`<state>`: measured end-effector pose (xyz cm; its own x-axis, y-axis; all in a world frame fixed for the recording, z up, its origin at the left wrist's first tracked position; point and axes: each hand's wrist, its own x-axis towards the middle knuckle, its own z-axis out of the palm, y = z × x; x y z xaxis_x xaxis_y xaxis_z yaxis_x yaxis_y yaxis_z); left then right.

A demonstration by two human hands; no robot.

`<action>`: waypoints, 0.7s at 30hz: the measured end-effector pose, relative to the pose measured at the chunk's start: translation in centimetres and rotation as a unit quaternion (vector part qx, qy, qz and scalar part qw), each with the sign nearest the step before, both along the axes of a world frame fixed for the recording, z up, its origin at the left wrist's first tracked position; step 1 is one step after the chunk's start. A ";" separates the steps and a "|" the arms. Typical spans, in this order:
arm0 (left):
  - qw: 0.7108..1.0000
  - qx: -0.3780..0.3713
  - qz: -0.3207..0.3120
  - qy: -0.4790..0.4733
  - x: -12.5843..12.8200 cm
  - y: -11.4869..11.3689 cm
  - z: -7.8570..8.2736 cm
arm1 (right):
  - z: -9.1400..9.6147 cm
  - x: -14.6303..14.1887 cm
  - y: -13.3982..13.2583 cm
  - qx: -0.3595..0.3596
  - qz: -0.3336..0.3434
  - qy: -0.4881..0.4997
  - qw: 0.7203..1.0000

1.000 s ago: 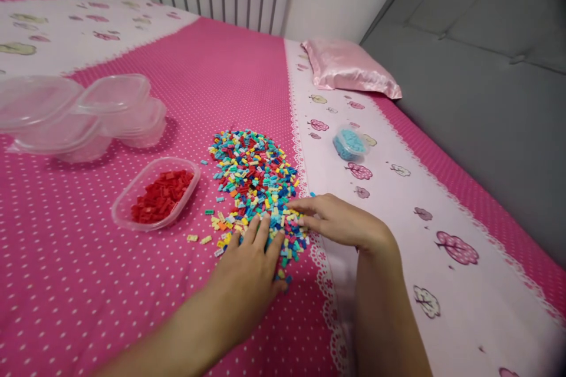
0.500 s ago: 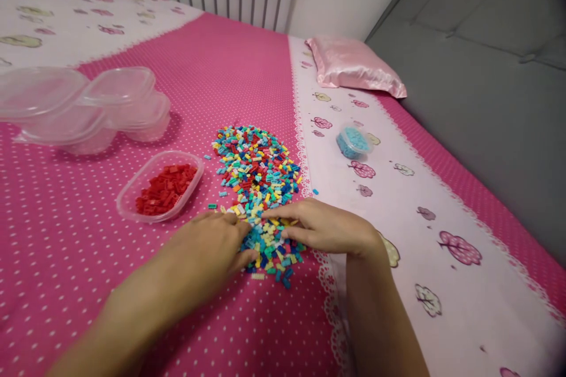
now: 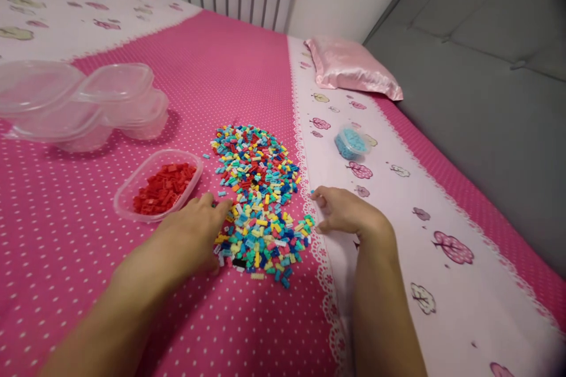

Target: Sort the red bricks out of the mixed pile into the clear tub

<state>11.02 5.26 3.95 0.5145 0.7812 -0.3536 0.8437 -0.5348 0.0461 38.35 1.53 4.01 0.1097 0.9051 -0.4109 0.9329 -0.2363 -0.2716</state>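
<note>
The stack of clear containers (image 3: 75, 112) at far left is cut off by the frame edge, and its walls overlap so much that their number is hard to make out. Nearer, on the pink dotted bedspread (image 3: 62, 259), an oval tub (image 3: 121, 200) holds red bricks, open-topped and just beside the left hand (image 3: 194, 235). That hand lies palm down with its fingertips pushed into the left edge of the pile of mixed bricks (image 3: 259, 200) — the tips are hidden among the pieces, so I cannot tell whether they pinch one or merely rest there. The pile spreads between the two hands, its far half untouched. The right hand (image 3: 347, 213) sits at the pile's right edge on the pale bordered strip, knuckles up and fingers half curled; its palm is turned away, so whether it encloses anything cannot be told. Beyond it, well apart, stands a small tub (image 3: 342, 147) of light-blue bricks, and further back a shiny pink pillow (image 3: 354, 68).
</note>
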 end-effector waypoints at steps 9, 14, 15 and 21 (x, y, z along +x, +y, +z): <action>0.998 -0.020 -0.026 -0.047 0.7 0.6 -0.6 | -1.1 -5.2 1.3 0.000 0.137 0.123 0.983; 0.998 -0.035 -0.022 -0.054 0.4 1.0 -0.5 | -0.4 -7.5 1.2 0.026 0.192 0.178 0.965; 0.997 -0.038 -0.020 -0.059 0.3 1.1 -0.4 | -0.2 -7.7 1.1 0.018 0.196 0.198 0.960; 0.997 -0.044 -0.027 -0.064 0.0 1.3 -0.1 | 0.5 -6.1 0.4 0.062 0.154 0.174 0.971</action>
